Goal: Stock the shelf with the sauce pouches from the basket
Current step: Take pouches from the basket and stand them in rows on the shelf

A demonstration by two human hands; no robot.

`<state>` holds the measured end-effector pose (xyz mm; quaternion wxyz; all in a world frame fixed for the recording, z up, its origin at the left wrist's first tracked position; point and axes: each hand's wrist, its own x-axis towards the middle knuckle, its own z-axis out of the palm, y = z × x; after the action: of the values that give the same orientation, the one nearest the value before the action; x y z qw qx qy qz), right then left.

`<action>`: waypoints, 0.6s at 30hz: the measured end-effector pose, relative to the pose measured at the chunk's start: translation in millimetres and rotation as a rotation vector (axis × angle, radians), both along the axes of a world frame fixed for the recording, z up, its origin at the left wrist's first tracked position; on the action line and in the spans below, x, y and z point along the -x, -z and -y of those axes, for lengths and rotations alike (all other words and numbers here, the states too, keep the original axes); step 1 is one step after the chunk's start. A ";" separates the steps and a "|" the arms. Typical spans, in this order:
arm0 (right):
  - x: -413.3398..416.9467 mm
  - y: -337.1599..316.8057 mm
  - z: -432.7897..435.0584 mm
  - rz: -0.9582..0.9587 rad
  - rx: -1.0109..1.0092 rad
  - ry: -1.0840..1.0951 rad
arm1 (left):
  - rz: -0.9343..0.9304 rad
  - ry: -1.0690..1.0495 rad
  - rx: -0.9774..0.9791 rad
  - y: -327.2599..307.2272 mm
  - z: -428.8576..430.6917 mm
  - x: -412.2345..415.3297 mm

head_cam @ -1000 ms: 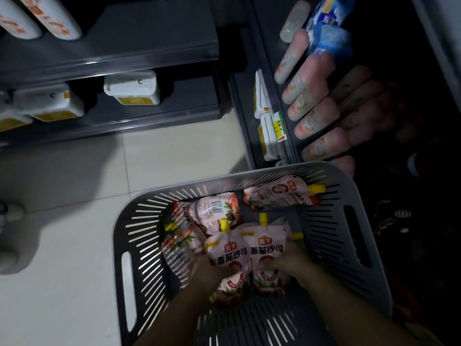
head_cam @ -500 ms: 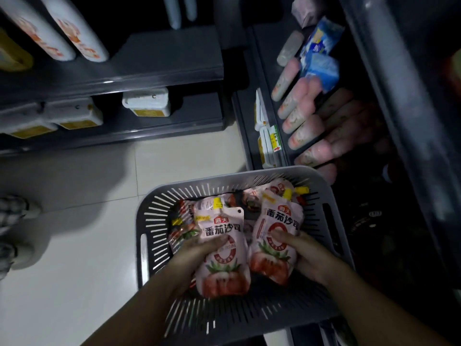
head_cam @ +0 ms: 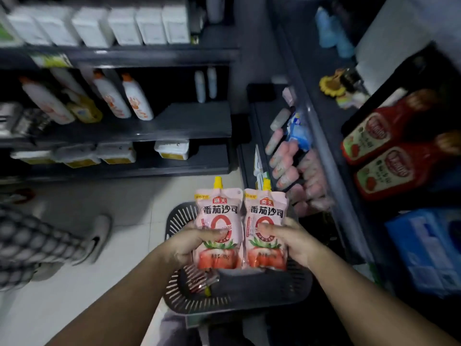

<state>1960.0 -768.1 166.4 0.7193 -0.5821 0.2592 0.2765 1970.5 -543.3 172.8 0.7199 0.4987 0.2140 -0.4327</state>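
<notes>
Our left hand [head_cam: 189,243] clamps one sauce pouch [head_cam: 219,213], our right hand [head_cam: 293,242] a second pouch [head_cam: 265,211], both upright, spouts at twelve o'clock, above the basket [head_cam: 237,298]. The shelf [head_cam: 324,156] with ketchup bottles [head_cam: 384,131] lies at two o'clock, nearer our right hand.

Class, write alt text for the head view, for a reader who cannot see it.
The left hand and right hand hold upright pink pouches side by side above a grey basket. Dark shelves stand around, ketchup bottles at right.
</notes>
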 end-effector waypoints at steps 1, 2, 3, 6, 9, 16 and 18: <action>0.2 -10.2 -0.8 0.031 0.015 -0.026 | 0.034 0.004 -0.001 -10.8 -1.1 -0.7; 0.6 -21.2 -2.2 0.062 0.028 -0.045 | 0.068 0.006 0.000 -22.5 -1.8 -1.8; 1.3 -31.4 -3.9 0.092 0.040 -0.054 | 0.096 0.008 0.001 -34.4 -2.5 -3.6; 2.3 -65.7 -10.1 0.162 0.067 -0.037 | 0.170 0.005 0.017 -73.8 -2.7 -10.9; 7.3 -106.3 -14.8 0.240 0.088 -0.010 | 0.253 -0.026 0.016 -108.8 -7.3 -18.5; 53.2 -188.4 -29.8 0.408 0.125 0.124 | 0.389 0.063 0.082 -184.5 -25.6 -8.4; 73.1 -206.0 -37.1 0.452 0.161 0.184 | 0.449 0.120 0.098 -202.9 -29.0 -1.9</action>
<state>1887.0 -731.0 372.4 0.7325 -0.6585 0.1647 0.0512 1972.4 -514.2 375.7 0.7458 0.5587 -0.0028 -0.3628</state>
